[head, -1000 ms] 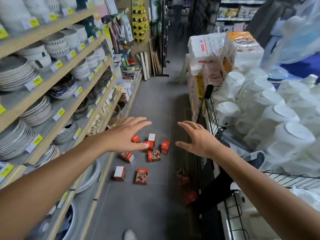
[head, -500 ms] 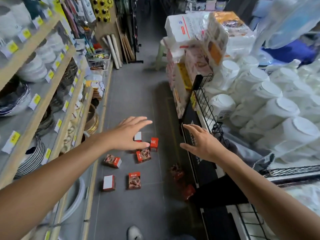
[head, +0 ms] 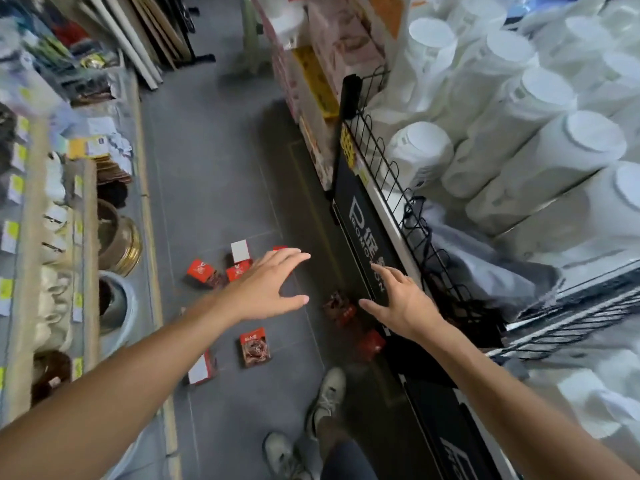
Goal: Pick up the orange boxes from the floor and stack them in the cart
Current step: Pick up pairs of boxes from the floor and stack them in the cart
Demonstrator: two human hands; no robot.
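Several small orange-red boxes lie scattered on the grey floor: one face-up box near the middle, one on its side showing a white face, a cluster farther off, and two in shadow beside the black wire cart. My left hand hovers open, fingers spread, high above the cluster and hides part of it. Beside the cart's black side panel my right hand is stretched out, open and holding nothing.
Wooden shelves with bowls and price tags line the left side. The cart on the right is piled with wrapped white cup stacks. Two feet in grey sneakers stand on the floor at the bottom. Packaged goods stand beyond the cart.
The view has tilted down and moved forward along the aisle. The boxes now lie closer below, and both hands stay outstretched and empty. My feet have come into view.
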